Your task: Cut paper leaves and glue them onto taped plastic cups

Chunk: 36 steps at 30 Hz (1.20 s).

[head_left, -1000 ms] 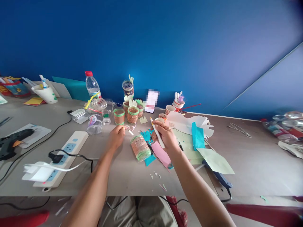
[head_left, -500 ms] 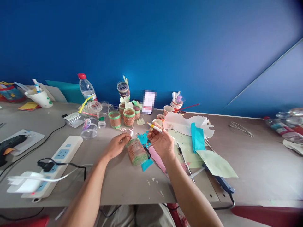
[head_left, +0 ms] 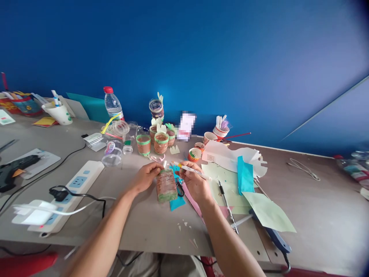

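My left hand (head_left: 146, 177) is closed in a pinch on a small pale paper piece (head_left: 164, 164) beside the top of a brown-wrapped cup with green bands (head_left: 166, 185) that lies on its side on the table. My right hand (head_left: 194, 182) grips a white marker pen (head_left: 193, 171), its tip pointing left toward that paper piece. Black scissors (head_left: 180, 188) and teal paper (head_left: 176, 201) lie just under the cup.
Decorated cups (head_left: 153, 141) and a water bottle (head_left: 112, 104) stand behind. A power strip (head_left: 69, 190) with cables and a glue gun (head_left: 14, 167) lie left. Paper sheets (head_left: 245, 173), a pen (head_left: 227, 206) and a blue tool (head_left: 273, 236) lie right. The table's front edge (head_left: 161, 250) is close.
Both hands came together over the lying cup. The marker turned from upright to nearly level, tip toward the left hand's paper piece. The camera view shifted slightly.
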Available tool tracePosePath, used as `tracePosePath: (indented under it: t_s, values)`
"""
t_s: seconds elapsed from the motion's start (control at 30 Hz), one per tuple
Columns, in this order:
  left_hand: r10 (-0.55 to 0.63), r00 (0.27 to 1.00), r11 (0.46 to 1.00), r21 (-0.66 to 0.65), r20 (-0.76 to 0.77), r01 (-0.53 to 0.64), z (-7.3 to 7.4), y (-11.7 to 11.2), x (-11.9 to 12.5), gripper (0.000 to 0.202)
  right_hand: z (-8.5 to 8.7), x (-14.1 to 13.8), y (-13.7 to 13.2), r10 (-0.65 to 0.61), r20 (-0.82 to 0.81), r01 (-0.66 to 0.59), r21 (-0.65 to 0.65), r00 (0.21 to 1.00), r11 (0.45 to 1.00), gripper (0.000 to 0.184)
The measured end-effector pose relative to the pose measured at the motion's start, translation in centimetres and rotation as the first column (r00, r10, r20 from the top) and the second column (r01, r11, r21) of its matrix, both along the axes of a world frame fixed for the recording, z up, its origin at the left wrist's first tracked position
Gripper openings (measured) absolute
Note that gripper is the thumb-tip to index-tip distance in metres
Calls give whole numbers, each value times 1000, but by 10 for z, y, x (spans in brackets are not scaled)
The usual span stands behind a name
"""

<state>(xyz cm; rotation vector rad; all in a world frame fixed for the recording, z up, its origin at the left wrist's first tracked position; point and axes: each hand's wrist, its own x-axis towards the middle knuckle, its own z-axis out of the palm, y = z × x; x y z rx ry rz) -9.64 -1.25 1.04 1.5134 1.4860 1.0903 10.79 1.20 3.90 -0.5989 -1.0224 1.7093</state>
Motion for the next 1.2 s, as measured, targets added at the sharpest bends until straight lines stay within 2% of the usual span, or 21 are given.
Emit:
tracePosePath:
  t_s: [0.13,0.3,0.47,0.7,0.9,1.2]
  values:
    - [6,999,998,58,49,-9,-4,1,1,25,-4,1,-4,-7,134,1,44,991,999,16]
    - [13,997,994,108,75,-21,-7,1,2,23,-9,-1,-12,-60,363,-2,168,930,986,17]
    - [22,997,992,124,68,-30,-7,1,2,24,-7,-2,-14,-94,405,2,221,910,975,21]
    - [-1,998,993,118,67,-7,2,-3,5,24,-6,-3,-16,-181,478,11,336,859,942,20]
    - [-20,998,993,116,68,12,6,-4,5,26,-9,-3,-16,-158,457,-3,332,875,943,20]
    - [-1,995,994,112,100,-10,11,-5,6,27,-6,-2,-14,-143,365,76,192,920,978,21]
